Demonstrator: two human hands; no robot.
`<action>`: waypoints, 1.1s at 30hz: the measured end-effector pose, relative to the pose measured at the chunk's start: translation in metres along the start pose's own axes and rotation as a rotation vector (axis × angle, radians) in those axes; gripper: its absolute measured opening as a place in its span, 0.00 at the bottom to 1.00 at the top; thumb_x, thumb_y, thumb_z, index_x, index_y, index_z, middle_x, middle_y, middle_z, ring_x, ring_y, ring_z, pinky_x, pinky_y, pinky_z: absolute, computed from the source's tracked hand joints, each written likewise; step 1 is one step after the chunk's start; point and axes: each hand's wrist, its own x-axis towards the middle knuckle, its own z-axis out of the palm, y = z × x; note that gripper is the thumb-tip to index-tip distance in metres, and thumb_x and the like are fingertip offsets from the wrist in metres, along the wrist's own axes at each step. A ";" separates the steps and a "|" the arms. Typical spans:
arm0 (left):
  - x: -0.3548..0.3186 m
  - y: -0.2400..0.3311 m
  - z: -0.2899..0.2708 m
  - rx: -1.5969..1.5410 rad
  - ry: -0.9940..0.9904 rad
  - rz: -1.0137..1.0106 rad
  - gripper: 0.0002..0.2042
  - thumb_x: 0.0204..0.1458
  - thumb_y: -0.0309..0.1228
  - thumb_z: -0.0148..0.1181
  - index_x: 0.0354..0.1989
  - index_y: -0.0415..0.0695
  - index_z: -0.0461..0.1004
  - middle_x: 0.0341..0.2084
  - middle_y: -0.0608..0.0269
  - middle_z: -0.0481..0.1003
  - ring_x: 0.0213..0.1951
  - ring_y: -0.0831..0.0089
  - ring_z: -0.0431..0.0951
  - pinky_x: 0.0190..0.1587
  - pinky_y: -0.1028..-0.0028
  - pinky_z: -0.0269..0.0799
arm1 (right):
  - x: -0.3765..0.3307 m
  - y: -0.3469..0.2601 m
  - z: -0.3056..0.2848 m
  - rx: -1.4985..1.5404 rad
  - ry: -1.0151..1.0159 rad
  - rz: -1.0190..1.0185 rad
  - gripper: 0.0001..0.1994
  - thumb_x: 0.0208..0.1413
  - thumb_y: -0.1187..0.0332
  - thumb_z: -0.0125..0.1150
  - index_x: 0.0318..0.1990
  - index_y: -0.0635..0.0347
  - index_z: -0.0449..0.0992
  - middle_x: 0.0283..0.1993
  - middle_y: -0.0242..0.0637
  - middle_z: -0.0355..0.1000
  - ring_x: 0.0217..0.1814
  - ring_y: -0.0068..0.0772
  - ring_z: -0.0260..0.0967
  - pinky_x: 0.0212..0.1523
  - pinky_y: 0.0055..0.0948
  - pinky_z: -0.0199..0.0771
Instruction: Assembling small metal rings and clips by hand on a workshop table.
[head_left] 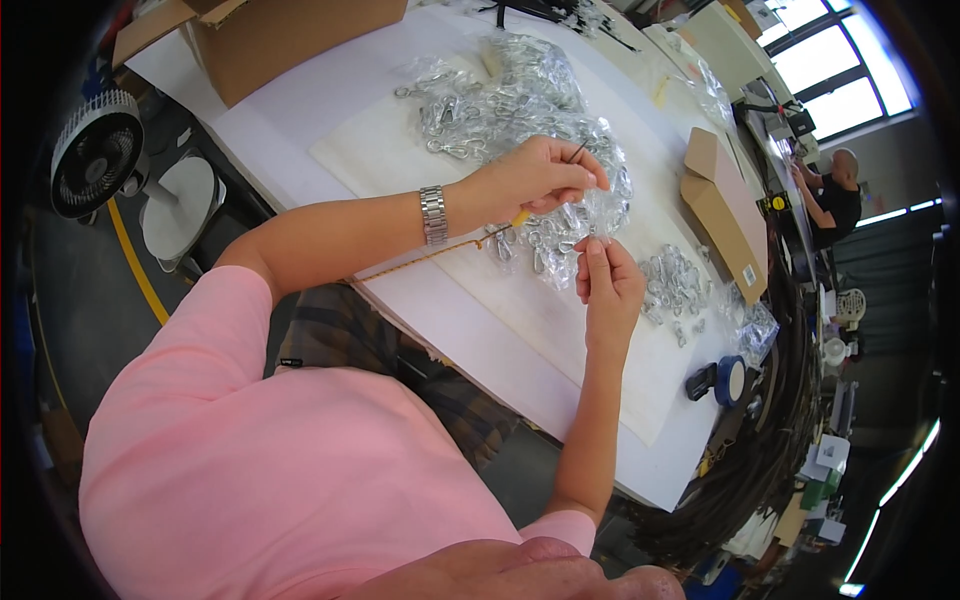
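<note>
My left hand (545, 178), with a metal watch at its wrist, is closed over the table around a thin tool. The tool's yellow handle (521, 216) shows below the palm and a dark slim end sticks out above the fingers; its exact kind is unclear. A twisted orange cord (420, 260) runs from near the tool toward the table's edge. Just to the right, my right hand (612, 278) pinches a tiny thing between thumb and fingertips, too small to name. Behind both hands spreads a heap of metal snap hooks in clear plastic bags (520, 85).
Loose metal pieces (675, 283) lie right of my right hand. An open cardboard box (290, 45) stands far left, a smaller carton (725, 215) at right. A blue tape roll (730, 381) sits near the right edge. A fan (97, 155) stands left; another person (838, 200) works far right.
</note>
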 end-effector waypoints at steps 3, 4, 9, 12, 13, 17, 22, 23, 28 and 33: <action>0.005 0.006 -0.003 0.579 0.021 0.030 0.11 0.64 0.30 0.56 0.47 0.36 0.79 0.26 0.69 0.76 0.25 0.84 0.69 0.28 0.79 0.66 | 0.003 0.003 -0.006 0.225 -0.059 0.024 0.12 0.71 0.66 0.55 0.38 0.65 0.78 0.23 0.22 0.62 0.21 0.13 0.54 0.21 0.18 0.51; 0.005 0.007 -0.004 0.580 0.024 0.031 0.11 0.64 0.30 0.56 0.47 0.36 0.79 0.26 0.69 0.76 0.25 0.84 0.69 0.28 0.79 0.66 | 0.003 0.004 -0.007 0.278 -0.083 0.046 0.12 0.71 0.66 0.55 0.38 0.66 0.78 0.24 0.22 0.62 0.21 0.12 0.53 0.21 0.17 0.49; -0.002 0.019 0.001 0.774 -0.424 0.088 0.18 0.66 0.31 0.51 0.59 0.37 0.76 0.28 0.66 0.81 0.30 0.77 0.74 0.35 0.73 0.72 | 0.006 0.011 -0.013 0.335 -0.088 0.105 0.11 0.70 0.66 0.56 0.38 0.66 0.78 0.24 0.23 0.62 0.21 0.11 0.52 0.19 0.16 0.46; -0.010 0.011 0.008 0.812 -0.397 0.014 0.18 0.65 0.30 0.50 0.62 0.40 0.75 0.28 0.65 0.82 0.28 0.75 0.75 0.34 0.72 0.72 | 0.007 0.013 -0.010 0.342 -0.072 0.147 0.11 0.71 0.67 0.56 0.37 0.64 0.77 0.24 0.22 0.62 0.21 0.11 0.52 0.19 0.16 0.47; -0.010 0.010 0.011 0.812 -0.395 0.015 0.18 0.65 0.30 0.50 0.62 0.40 0.75 0.28 0.65 0.82 0.28 0.75 0.75 0.34 0.72 0.72 | 0.005 0.016 -0.008 0.343 -0.060 0.135 0.11 0.70 0.66 0.56 0.38 0.64 0.77 0.25 0.22 0.63 0.20 0.11 0.53 0.20 0.16 0.48; -0.009 -0.011 0.014 0.808 -0.315 0.062 0.19 0.64 0.27 0.49 0.63 0.41 0.73 0.26 0.62 0.82 0.26 0.72 0.77 0.33 0.69 0.73 | 0.002 0.013 0.001 0.341 -0.013 0.132 0.11 0.72 0.66 0.53 0.39 0.63 0.76 0.26 0.22 0.64 0.21 0.10 0.53 0.20 0.17 0.50; -0.012 -0.018 0.024 1.062 -0.174 0.260 0.18 0.63 0.26 0.49 0.61 0.40 0.74 0.23 0.61 0.81 0.26 0.71 0.80 0.33 0.67 0.74 | 0.002 0.016 0.002 0.362 -0.039 0.125 0.11 0.72 0.65 0.53 0.41 0.64 0.76 0.27 0.24 0.66 0.22 0.12 0.57 0.22 0.18 0.56; -0.010 -0.023 0.023 1.102 -0.157 0.297 0.17 0.63 0.26 0.49 0.59 0.40 0.75 0.22 0.62 0.80 0.26 0.72 0.80 0.33 0.67 0.74 | 0.002 0.016 0.001 0.354 -0.047 0.127 0.11 0.72 0.65 0.55 0.42 0.64 0.77 0.27 0.24 0.66 0.23 0.13 0.59 0.22 0.18 0.59; -0.002 -0.016 0.017 0.734 -0.144 0.097 0.15 0.61 0.27 0.53 0.55 0.39 0.76 0.20 0.64 0.78 0.26 0.73 0.80 0.33 0.67 0.74 | 0.013 0.023 -0.031 0.168 0.015 0.112 0.11 0.71 0.69 0.53 0.50 0.67 0.78 0.35 0.33 0.76 0.29 0.21 0.70 0.30 0.22 0.71; -0.001 -0.001 -0.004 0.877 -0.015 0.142 0.11 0.60 0.31 0.57 0.44 0.38 0.81 0.19 0.62 0.79 0.23 0.73 0.79 0.32 0.69 0.74 | 0.053 0.049 -0.082 -1.053 0.368 -0.406 0.20 0.62 0.75 0.56 0.62 0.62 0.73 0.57 0.49 0.75 0.57 0.51 0.72 0.59 0.43 0.71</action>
